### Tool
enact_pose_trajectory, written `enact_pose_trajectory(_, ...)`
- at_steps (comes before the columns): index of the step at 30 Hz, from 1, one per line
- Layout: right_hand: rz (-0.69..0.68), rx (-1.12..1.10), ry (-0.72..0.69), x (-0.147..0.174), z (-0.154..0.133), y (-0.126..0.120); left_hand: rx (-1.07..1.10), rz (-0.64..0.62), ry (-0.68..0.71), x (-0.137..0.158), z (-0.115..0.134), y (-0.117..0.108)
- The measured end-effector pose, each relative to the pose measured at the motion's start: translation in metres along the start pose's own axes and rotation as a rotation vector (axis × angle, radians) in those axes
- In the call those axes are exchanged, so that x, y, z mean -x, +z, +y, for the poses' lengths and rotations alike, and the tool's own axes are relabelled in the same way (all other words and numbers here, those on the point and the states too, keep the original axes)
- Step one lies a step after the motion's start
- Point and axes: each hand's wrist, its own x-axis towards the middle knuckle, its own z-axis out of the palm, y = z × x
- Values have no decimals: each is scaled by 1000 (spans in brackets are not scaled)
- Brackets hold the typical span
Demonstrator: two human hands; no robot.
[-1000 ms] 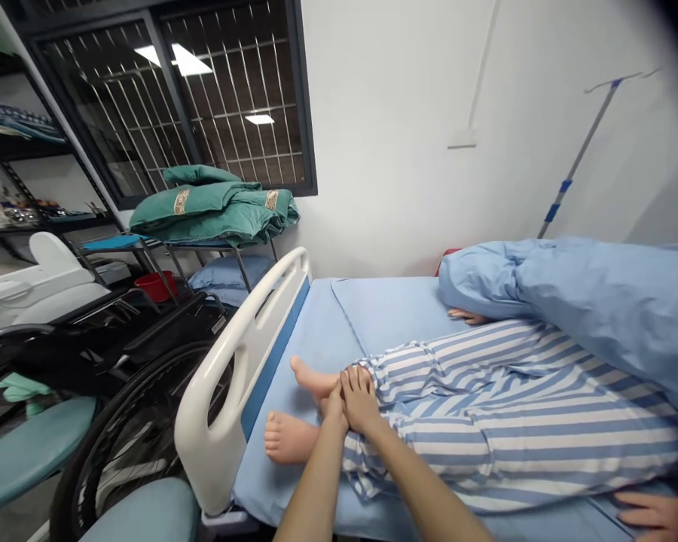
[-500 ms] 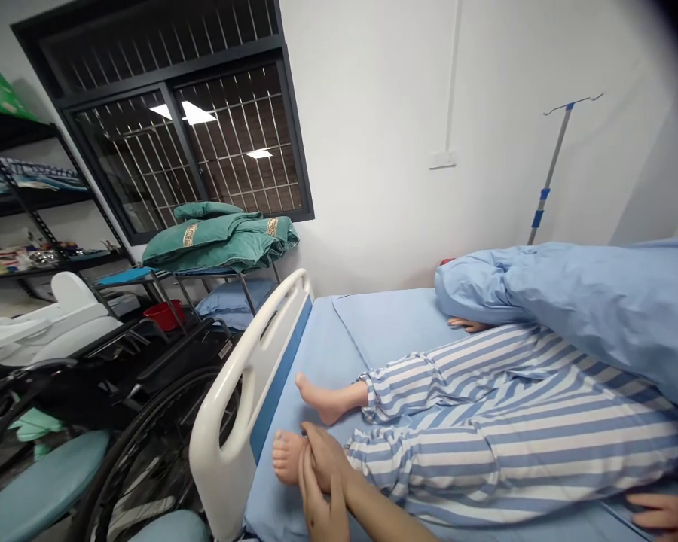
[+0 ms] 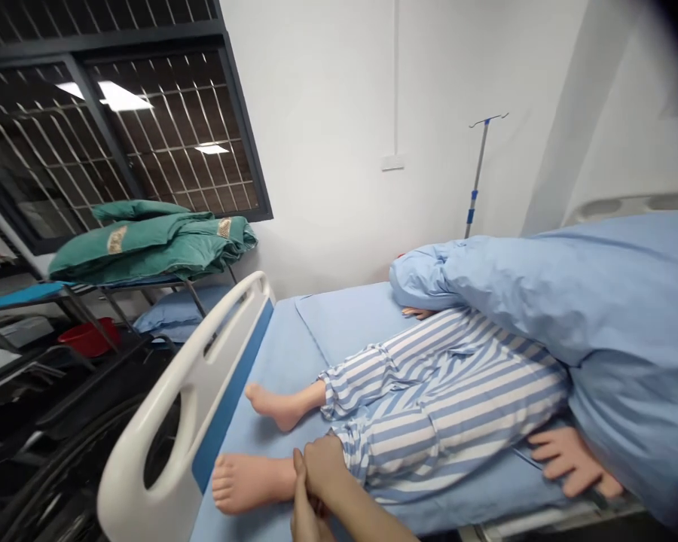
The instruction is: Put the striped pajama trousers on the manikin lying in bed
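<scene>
A figure that looks like a care manikin lies on the bed in striped trousers [image 3: 446, 421]. Its near leg [image 3: 260, 482] has a bare foot pointing left. Just above that ankle, my right hand [image 3: 326, 463] is wrapped over the lower leg, at the trouser cuff. My left hand [image 3: 305, 512] closes on the same leg from the near side, its fingers partly hidden beneath and behind the right hand. The far foot [image 3: 279, 406] lies on the sheet, untouched. One of the figure's hands [image 3: 576, 459] rests palm down at the bed's near edge.
A blue quilt [image 3: 542, 278] covers the figure's upper part. The white footboard [image 3: 163, 406] stands left of the feet. Beyond it are a wheelchair [image 3: 102, 459], a red basin [image 3: 90, 337] and folded green bedding [image 3: 152, 245]. An IV pole [image 3: 477, 181] rises behind the bed.
My hands have moved from the near foot up to the lower leg above the ankle. The view has turned right, showing more of the quilt and the figure's near hand.
</scene>
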Motion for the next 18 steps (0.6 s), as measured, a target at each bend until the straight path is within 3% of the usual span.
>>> enact_pose_trajectory(4, -83, 123, 2, 7, 4, -7, 91, -132, -48, -2, 10, 7)
enact_pose_trajectory(9, -38, 92, -21, 8, -1, -9, 139, -12, -124, -21, 19, -8)
enact_pose_trajectory(18, 85, 83, 42, 5, -16, 7, 325, -140, -131, -25, 16, -7)
